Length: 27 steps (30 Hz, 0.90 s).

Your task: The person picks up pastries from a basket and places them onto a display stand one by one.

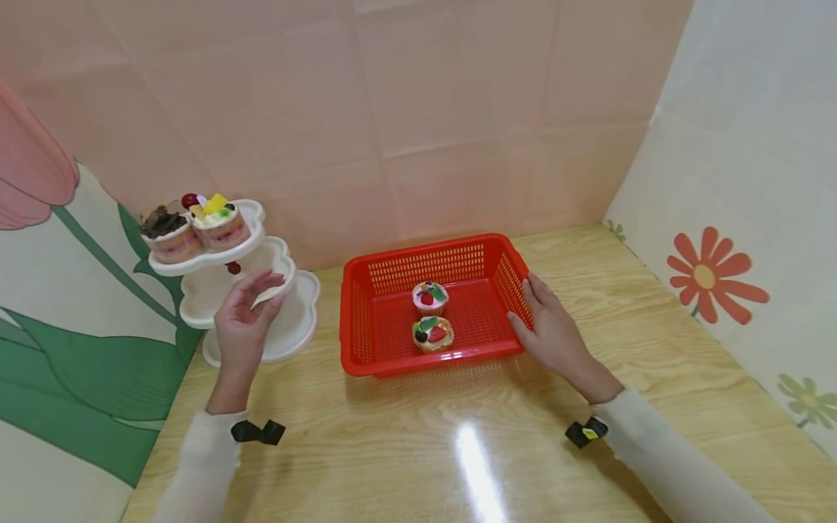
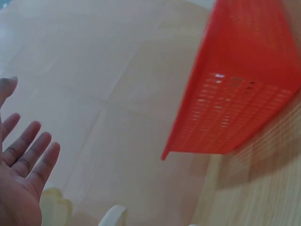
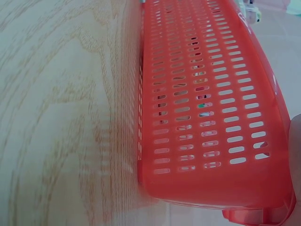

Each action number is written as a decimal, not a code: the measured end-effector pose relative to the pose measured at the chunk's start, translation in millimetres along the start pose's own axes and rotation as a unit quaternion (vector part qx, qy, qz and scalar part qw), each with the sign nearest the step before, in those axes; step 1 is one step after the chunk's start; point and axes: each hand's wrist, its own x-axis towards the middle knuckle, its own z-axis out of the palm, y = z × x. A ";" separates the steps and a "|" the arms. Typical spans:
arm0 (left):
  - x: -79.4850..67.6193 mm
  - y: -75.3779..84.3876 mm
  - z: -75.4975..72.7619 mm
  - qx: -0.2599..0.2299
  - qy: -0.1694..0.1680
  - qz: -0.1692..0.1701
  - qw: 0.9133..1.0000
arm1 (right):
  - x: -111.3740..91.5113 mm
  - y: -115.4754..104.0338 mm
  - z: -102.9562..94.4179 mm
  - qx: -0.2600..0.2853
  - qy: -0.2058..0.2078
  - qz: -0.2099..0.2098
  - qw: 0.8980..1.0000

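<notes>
My left hand (image 1: pixel 245 316) is in front of the white tiered stand (image 1: pixel 304 312), overlapping its middle tier in the head view. Its fingers are relaxed and hold nothing; the left wrist view shows the same hand (image 2: pixel 23 174) with fingers spread. With thumb and fingers, my right hand (image 1: pixel 556 334) grips the right rim of a red plastic basket (image 1: pixel 353 327). Two small fruit-topped cupcakes, a rear one (image 1: pixel 430 298) and a front one (image 1: pixel 433 334), sit inside it. The stand's top tier bears a chocolate-topped dessert cup (image 1: pixel 171 236) and a fruit-topped dessert cup (image 1: pixel 221 221).
Everything stands on a light wooden table (image 1: pixel 392 450). A pink wall covering (image 1: pixel 445 123) rises right behind the basket and stand. At the right is a pale panel with a red flower print (image 1: pixel 713 276); a tulip-printed panel (image 1: pixel 78 385) borders the left side.
</notes>
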 end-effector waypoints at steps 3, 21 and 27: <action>-4.0 -7.2 7.8 0.013 -0.033 -0.008 0.999 | -0.2 0.1 0.4 0.000 0.000 -0.001 1.000; -14.6 -15.7 63.0 0.217 -0.223 -0.123 0.942 | 0.3 1.1 1.8 -0.001 0.006 -0.003 1.000; -19.0 -22.1 83.6 0.266 -0.275 -0.150 0.912 | 0.6 1.5 1.4 0.002 0.003 -0.001 1.000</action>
